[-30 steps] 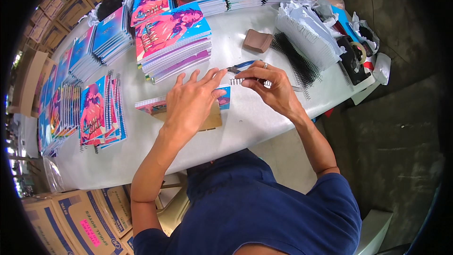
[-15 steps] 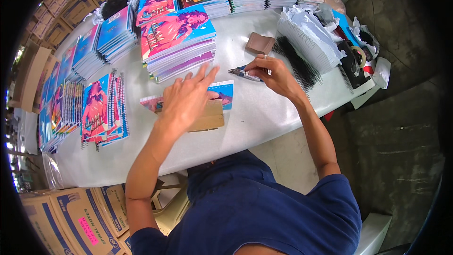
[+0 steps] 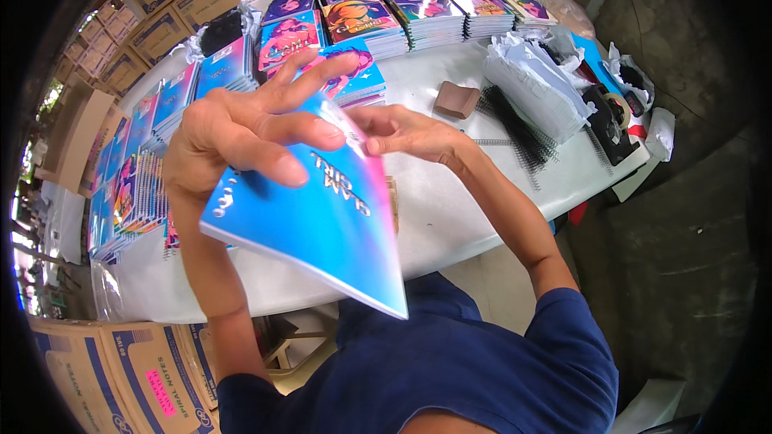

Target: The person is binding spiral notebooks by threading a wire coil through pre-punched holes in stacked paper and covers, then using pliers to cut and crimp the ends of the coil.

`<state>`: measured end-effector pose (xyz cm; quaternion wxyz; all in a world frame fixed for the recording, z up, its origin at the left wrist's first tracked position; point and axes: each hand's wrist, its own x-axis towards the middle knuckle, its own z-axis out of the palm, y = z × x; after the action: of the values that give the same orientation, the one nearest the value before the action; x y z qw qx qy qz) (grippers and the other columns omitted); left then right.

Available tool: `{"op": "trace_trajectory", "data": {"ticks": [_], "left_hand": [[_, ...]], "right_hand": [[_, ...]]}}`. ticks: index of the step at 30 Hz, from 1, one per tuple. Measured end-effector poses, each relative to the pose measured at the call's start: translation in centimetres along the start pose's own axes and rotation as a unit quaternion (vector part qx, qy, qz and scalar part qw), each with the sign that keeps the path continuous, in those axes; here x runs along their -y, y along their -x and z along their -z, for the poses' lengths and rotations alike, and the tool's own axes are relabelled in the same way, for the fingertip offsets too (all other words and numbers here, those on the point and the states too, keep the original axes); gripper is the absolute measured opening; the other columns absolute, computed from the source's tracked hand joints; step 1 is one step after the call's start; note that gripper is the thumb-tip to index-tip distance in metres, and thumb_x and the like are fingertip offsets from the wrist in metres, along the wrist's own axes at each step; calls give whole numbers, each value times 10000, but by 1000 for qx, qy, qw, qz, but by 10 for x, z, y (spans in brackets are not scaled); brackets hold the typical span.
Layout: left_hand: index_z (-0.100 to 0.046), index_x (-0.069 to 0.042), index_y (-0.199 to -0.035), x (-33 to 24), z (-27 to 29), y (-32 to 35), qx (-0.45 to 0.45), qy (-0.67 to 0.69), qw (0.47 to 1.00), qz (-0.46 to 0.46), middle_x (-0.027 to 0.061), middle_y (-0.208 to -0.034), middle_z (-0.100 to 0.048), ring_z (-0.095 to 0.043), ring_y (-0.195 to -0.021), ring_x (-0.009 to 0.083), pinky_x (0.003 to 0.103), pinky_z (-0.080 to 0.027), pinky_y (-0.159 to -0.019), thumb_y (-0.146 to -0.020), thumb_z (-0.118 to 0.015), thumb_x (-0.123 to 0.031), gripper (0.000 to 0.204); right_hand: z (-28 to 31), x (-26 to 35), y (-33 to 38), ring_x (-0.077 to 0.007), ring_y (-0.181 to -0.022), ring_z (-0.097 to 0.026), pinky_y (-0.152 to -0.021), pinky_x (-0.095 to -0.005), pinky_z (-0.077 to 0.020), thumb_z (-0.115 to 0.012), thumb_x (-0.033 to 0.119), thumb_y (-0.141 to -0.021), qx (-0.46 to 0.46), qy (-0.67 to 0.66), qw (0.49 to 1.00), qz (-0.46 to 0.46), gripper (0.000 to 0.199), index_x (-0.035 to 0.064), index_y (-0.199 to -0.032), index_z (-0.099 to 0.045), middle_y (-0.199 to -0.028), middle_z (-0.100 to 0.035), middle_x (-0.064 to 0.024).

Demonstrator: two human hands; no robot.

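A notebook (image 3: pixel 322 209) with a blue-to-pink cover is tilted in the air above the table, close to me. Round punched holes run along its left edge. My left hand (image 3: pixel 241 133) grips it from the upper left, thumb and a finger against the cover, other fingers raised. At its far right side my right hand (image 3: pixel 406 133) pinches the edge, its fingertips partly hidden behind the notebook. The pliers are out of sight. A tan block (image 3: pixel 392 205) shows partly behind the notebook, on the table.
Notebook stacks (image 3: pixel 366 28) line the far side, and spiral-bound ones (image 3: pixel 141 193) stand left. A brown block (image 3: pixel 457 100), black wire spirals (image 3: pixel 519 133), a white paper-wrapped bundle (image 3: pixel 535 80) and a tape dispenser (image 3: pixel 607 116) lie right. Cartons (image 3: pixel 153 362) stand below left.
The notebook has come up into both hands, nearer to me. My left hand has risen from the tan block; my right hand has moved left, and the pliers it held no longer show.
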<state>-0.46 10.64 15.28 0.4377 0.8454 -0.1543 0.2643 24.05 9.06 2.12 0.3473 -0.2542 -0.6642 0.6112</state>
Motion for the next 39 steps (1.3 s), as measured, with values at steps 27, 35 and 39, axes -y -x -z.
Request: {"op": "trace_trajectory", "data": {"ticks": [27,35,39], "left_hand": [[-105,-63,-1536,126,-133,179,-456,57,845,272,172,-1539,-291,-297,-1413,309,415,-221,-1155,-776,-597,-699,1107],[-148,-58,-1534,67,-83,114,-516,-232,797,213,153,-1580,-205,-235,-1443,296,436,-185,-1162,-823,-667,-538,1002],[-272,-75,-1508,59,-112,60,-313,-432,798,281,131,-1563,-270,-240,-1442,334,495,-194,-1151,-819,-711,-383,874]], "right_hand": [[-40,-104,90,-373,-850,-586,-784,-430,-476,-428,-215,-642,-219,369,903,29,550,-39,-1156,-512,-961,-577,-213],[66,-121,67,-295,-849,-594,-724,-396,-475,-645,15,-812,-286,644,708,45,136,47,-944,-652,-908,-602,-96],[54,-80,63,-277,-870,-591,-739,-393,-474,-656,34,-814,-284,593,750,63,132,71,-935,-618,-884,-589,-88]]}}
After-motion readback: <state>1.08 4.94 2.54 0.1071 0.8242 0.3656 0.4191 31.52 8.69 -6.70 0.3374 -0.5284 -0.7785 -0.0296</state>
